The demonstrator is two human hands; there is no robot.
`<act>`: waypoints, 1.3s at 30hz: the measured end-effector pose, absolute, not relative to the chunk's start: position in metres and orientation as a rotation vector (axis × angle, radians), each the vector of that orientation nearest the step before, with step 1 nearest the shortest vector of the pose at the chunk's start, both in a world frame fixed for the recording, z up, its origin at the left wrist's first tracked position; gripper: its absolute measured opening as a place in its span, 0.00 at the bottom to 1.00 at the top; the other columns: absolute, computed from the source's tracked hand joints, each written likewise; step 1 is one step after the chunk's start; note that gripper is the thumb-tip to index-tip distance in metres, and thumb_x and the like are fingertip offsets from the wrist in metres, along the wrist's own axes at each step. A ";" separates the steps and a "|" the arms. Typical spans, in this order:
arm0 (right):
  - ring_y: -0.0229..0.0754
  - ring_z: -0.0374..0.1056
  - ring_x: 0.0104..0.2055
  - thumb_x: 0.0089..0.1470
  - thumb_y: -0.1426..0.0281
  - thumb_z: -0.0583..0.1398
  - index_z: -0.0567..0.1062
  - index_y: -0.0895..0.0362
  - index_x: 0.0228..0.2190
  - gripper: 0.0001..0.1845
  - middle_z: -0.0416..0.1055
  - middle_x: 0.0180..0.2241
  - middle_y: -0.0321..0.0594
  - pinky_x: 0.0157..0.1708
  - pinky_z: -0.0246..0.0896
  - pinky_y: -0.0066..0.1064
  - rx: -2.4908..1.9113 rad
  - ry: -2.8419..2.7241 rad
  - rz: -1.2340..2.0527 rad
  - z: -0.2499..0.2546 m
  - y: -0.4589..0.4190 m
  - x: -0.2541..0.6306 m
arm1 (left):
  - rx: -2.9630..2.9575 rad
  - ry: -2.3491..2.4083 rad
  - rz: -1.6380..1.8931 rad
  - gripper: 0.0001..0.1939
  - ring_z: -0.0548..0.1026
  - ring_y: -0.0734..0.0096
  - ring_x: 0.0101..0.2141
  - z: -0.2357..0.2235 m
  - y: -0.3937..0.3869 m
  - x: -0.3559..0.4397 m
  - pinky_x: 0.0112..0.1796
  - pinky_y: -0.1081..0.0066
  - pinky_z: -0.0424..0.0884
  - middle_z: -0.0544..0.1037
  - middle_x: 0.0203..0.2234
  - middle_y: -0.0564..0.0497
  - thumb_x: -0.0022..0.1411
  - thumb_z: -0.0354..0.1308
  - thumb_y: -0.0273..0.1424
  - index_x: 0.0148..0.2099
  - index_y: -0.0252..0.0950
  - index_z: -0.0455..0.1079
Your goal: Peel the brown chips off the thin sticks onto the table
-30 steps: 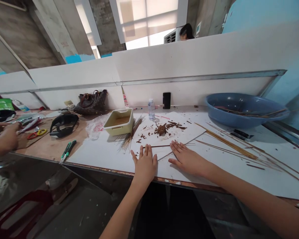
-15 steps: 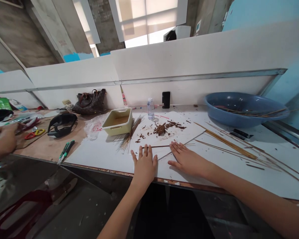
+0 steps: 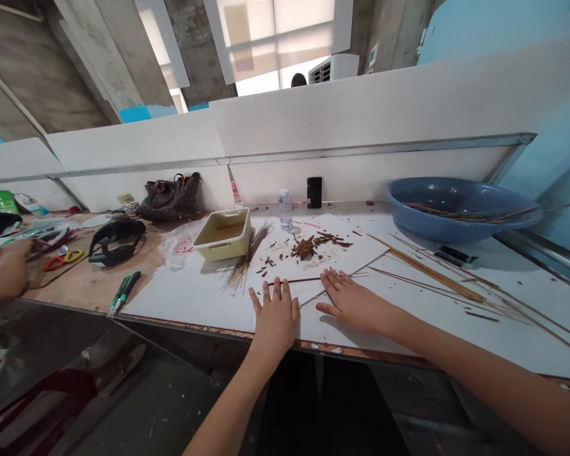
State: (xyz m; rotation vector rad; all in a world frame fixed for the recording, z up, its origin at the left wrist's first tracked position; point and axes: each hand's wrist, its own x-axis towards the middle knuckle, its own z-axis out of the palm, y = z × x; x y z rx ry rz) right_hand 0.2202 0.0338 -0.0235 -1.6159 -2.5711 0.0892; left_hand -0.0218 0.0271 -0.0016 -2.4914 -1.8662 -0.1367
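My left hand [image 3: 276, 316] lies palm down on the white board, its fingers outstretched and spread. To its right, my right hand [image 3: 346, 297] is also flat, fingers stretched and thumb apart. A thin dark stick [image 3: 304, 280] runs between the hands, its ends under or against my fingertips. Just beyond it sits a brown crumbly lump [image 3: 304, 248] with dark bits scattered around. Thin loose sticks [image 3: 437, 273] lie in a bunch to the right of my right hand. The white board [image 3: 351, 253] has an edge showing between my hands.
A yellow basin [image 3: 225, 248] of brownish liquid stands left, beside a bundle of fine sticks [image 3: 249, 256]. Behind are a water bottle [image 3: 285, 212] and phone [image 3: 314, 193]. A blue tub [image 3: 460, 218] holds sticks at right. Pliers [image 3: 124, 291] and a co-worker's hand [image 3: 14, 266] are farther left.
The camera view shifts slightly. Both hands stay flat at the stick in nearly the same place.
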 end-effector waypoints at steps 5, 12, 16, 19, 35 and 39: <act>0.67 0.50 0.81 0.74 0.37 0.43 0.57 0.69 0.77 0.55 0.53 0.77 0.68 0.79 0.48 0.60 -1.634 -2.568 0.078 -0.019 0.043 0.217 | -2.482 -1.913 -0.104 0.33 0.56 0.24 0.76 0.010 0.052 -0.013 0.72 0.22 0.43 0.62 0.77 0.34 0.82 0.43 0.42 0.80 0.32 0.62; 0.65 0.49 0.81 0.74 0.37 0.42 0.57 0.66 0.78 0.53 0.52 0.78 0.65 0.79 0.48 0.61 -1.615 -2.584 0.085 -0.019 0.041 0.219 | -2.431 -1.902 -0.150 0.33 0.55 0.25 0.77 0.003 0.039 -0.016 0.74 0.27 0.43 0.61 0.78 0.37 0.82 0.44 0.43 0.81 0.35 0.60; 0.67 0.45 0.82 0.72 0.35 0.42 0.54 0.70 0.78 0.58 0.49 0.78 0.66 0.80 0.44 0.60 -1.637 -2.535 0.114 -0.023 0.033 0.218 | -2.389 -1.931 -0.125 0.33 0.52 0.21 0.77 0.005 0.023 -0.018 0.73 0.23 0.43 0.61 0.78 0.38 0.82 0.45 0.44 0.81 0.37 0.60; 0.68 0.44 0.82 0.71 0.34 0.39 0.54 0.74 0.77 0.61 0.47 0.78 0.69 0.80 0.44 0.60 -1.632 -2.534 0.138 -0.022 0.030 0.217 | -2.350 -1.979 -0.060 0.34 0.51 0.20 0.77 0.015 0.018 -0.014 0.72 0.22 0.42 0.62 0.77 0.34 0.83 0.45 0.45 0.81 0.34 0.61; 0.60 0.39 0.83 0.78 0.45 0.39 0.51 0.72 0.78 0.49 0.42 0.80 0.65 0.80 0.43 0.57 -1.512 -2.552 0.336 0.006 0.044 0.189 | -2.737 -1.737 -0.004 0.36 0.51 0.51 0.80 0.020 0.047 0.019 0.78 0.47 0.46 0.52 0.80 0.38 0.79 0.47 0.33 0.83 0.27 0.51; 0.62 0.38 0.83 0.77 0.42 0.40 0.53 0.74 0.78 0.52 0.42 0.79 0.67 0.81 0.41 0.58 -1.560 -2.536 0.346 0.002 0.035 0.179 | -2.738 -1.712 -0.013 0.35 0.51 0.52 0.80 0.008 0.039 0.013 0.79 0.45 0.42 0.54 0.80 0.39 0.79 0.44 0.34 0.83 0.28 0.52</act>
